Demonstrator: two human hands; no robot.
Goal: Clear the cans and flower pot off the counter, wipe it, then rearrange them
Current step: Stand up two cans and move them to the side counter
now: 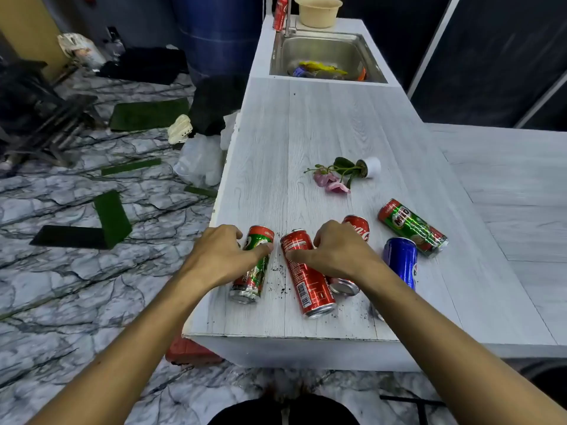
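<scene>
Lying flat at near end of counter [291,133]: green can [251,265] gripped by left hand [221,253], long red can [306,277] gripped by right hand [337,250], short red can [357,230] partly under that hand. Blue can [400,260] and second green can [411,227] to the right. Flower pot [371,167] tipped over farther back; sink [325,53] beyond.

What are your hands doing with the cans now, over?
Left hand grips green can, lying down. Right hand grips red can beside it. Flower pot tipped over, farther back. Soil specks between cans; nothing blocking.
</scene>
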